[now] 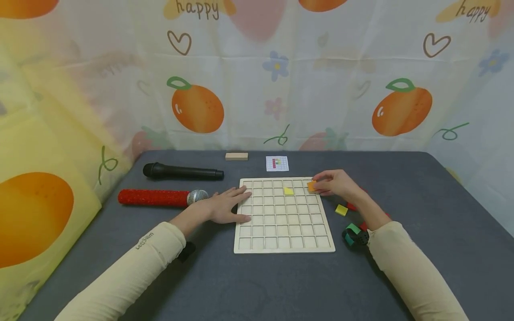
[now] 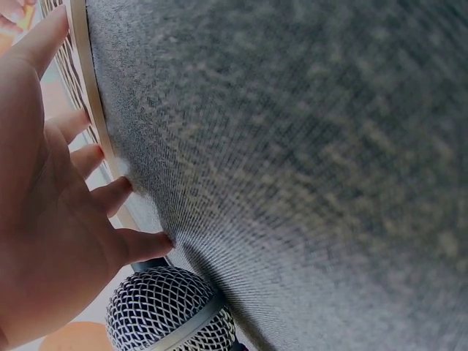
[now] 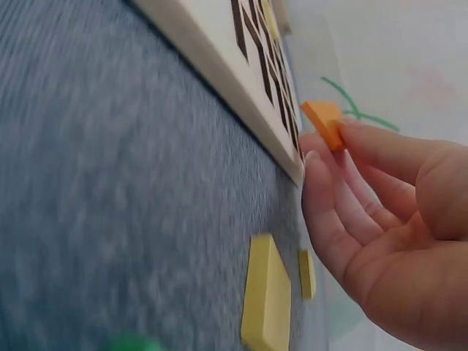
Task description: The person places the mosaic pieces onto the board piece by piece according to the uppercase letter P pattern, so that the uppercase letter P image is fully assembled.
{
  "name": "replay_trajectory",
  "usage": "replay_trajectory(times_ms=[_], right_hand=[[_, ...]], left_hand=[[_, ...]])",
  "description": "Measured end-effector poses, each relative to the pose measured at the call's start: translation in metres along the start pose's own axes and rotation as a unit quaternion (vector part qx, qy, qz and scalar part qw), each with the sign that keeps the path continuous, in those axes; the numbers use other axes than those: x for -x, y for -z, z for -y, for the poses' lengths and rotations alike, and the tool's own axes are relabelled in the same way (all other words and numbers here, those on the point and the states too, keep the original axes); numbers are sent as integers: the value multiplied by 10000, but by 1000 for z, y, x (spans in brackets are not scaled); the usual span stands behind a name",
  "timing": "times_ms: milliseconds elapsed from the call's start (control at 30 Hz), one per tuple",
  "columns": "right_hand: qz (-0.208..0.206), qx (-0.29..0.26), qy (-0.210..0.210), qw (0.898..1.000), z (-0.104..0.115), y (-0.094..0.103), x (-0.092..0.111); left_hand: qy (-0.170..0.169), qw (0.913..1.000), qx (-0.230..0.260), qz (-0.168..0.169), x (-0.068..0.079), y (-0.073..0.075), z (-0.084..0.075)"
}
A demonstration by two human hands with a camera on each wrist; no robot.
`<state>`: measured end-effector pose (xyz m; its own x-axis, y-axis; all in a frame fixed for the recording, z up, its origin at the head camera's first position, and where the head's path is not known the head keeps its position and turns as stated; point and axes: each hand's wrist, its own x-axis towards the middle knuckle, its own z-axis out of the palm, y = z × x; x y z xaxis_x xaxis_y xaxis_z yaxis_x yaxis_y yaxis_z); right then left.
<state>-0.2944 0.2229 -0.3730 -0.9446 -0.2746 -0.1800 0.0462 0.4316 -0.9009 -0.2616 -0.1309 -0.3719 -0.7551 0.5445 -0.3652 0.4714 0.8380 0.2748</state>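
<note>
A pale wooden grid board [image 1: 280, 219] lies on the grey table. One yellow square tile [image 1: 288, 191] sits in a cell of its second row from the back. My right hand [image 1: 336, 183] pinches an orange square tile [image 3: 323, 124] between thumb and fingers, over the board's back right corner. With fingers spread, my left hand [image 1: 225, 206] rests along the board's left edge, thumb and fingertips on the rim. Close to the left hand's little finger is the silver mesh head of a red microphone [image 2: 162, 307].
Loose yellow [image 1: 341, 210], red and green tiles lie right of the board, partly under the right forearm. A black microphone [image 1: 182, 171] lies behind the red one. At the back are a small wooden block [image 1: 236, 156] and a card with a coloured grid pattern [image 1: 277, 163].
</note>
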Motion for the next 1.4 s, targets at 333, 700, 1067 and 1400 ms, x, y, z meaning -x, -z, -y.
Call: replay_trajectory(times_ms=[333,700,1067,1400], right_hand=[[328,-352,-216,9986,9,-20,-13],[489,-568,-318,9967,24,-39,-19],[417,-389,-524,9970,35,-56,-28],[263,-265,-726,9967,45,-70,-28]], left_hand=[[74,10000,-35,-47,0,0,0],[106,9999,-51,-75,-1,-1,-1],[40,9999,-25,-131,0,-3,0],[116,9999,-51,-108,0,-3,-1]])
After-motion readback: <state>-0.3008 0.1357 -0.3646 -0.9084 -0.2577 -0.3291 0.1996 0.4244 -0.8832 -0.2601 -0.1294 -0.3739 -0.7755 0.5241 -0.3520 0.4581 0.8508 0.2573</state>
